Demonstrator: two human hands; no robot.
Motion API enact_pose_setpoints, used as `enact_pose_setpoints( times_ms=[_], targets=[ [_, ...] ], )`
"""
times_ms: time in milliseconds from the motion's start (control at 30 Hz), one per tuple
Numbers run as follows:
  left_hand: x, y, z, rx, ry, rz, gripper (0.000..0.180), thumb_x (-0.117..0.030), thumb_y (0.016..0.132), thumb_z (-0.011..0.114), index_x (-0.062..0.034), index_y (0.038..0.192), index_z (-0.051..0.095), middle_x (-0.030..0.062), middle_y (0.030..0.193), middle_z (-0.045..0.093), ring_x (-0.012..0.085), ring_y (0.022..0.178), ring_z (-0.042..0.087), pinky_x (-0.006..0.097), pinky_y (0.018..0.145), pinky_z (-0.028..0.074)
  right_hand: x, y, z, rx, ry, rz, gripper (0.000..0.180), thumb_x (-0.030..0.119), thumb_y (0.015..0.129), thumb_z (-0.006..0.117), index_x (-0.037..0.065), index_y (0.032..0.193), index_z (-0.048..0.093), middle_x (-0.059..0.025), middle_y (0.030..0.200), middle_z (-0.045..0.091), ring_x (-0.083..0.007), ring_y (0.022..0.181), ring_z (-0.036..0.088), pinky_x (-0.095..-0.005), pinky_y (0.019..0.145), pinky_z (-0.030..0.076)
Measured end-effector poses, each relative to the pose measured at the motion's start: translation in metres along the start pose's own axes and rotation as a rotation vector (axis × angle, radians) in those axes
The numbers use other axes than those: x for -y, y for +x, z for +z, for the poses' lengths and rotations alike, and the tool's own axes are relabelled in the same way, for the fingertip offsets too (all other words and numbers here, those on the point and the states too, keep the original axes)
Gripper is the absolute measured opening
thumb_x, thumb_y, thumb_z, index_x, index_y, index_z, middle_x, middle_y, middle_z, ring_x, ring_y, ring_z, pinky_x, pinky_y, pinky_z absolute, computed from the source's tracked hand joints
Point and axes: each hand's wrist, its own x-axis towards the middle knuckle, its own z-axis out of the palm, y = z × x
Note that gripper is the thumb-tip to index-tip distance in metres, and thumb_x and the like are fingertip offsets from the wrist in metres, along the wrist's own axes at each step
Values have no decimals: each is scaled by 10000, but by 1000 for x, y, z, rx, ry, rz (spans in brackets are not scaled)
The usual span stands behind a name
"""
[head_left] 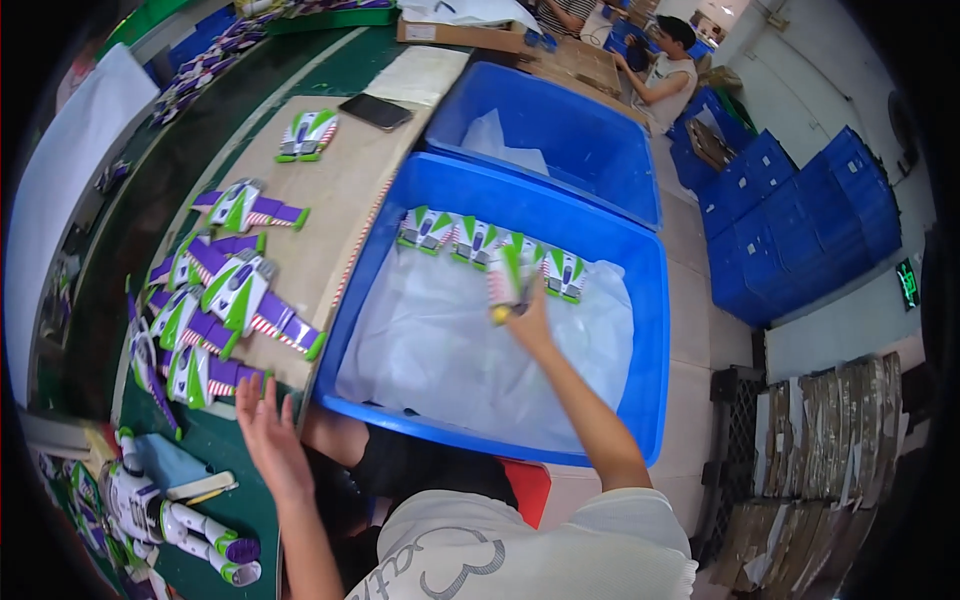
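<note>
My right hand (532, 318) reaches into the near blue bin (655, 350), its fingers closed on a toy wing pack (507, 272) blurred by motion. Several folded toy wing packs, white, green and purple, stand in a row along the bin's far side, on a white sheet (450, 335) lining the bottom. My left hand (268, 435) is raised with its fingers apart, holding nothing, beside the table edge. Just beyond it lies a pile of wing packs (235, 290) with purple wings spread out. One folded wing pack (306, 136) sits alone farther up the cardboard-covered table.
A second blue bin (560, 120) stands behind the near one. A phone (376, 111) lies at the table's far end. A white toy figure (150, 510) rests at lower left. Blue crates (800, 220) and stacked cardboard (830, 430) line the right. Another person (668, 75) sits far back.
</note>
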Motion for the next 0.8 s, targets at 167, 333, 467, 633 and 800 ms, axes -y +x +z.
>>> enact_pose_setpoints(
  times_ms=[167,333,467,633,800],
  targets=[
    [-3,35,-23,31,-38,-214,569,-247,901,474,-46,1379,239,162,1392,333,294,1267,365,392,1011,308,-91,70,-103,-232,-735,575,1110,278,540,805,156,1408,124,-270,1248,357,-413,1149,404,-464,986,327],
    [-19,56,-7,-43,-120,-424,519,-261,891,480,-34,1330,318,172,1327,420,334,1179,472,391,940,411,-135,89,-133,-193,-890,857,1106,359,574,780,179,1419,90,-261,1273,333,-417,1175,382,-467,988,319],
    [-14,67,-2,-8,-155,-469,448,-256,880,484,-39,1259,384,165,1310,436,327,1168,483,388,914,430,-151,96,-146,-162,-921,894,1092,384,578,752,164,1426,100,-254,1275,348,-388,1196,380,-466,1000,311],
    [-17,69,-15,-128,-77,-455,566,-256,849,541,-63,1332,316,142,1323,423,299,1153,481,387,923,409,-116,104,-110,22,-1081,836,1107,471,579,737,108,1428,127,-249,1312,366,-383,1227,365,-462,995,318],
    [-6,77,9,-96,-138,-468,663,-158,842,575,-45,1380,204,120,1269,446,284,1101,501,382,880,444,-15,91,-49,61,-401,-22,388,149,807,621,27,1165,537,-169,1202,512,-302,1100,497,-367,908,399]
  ],
)
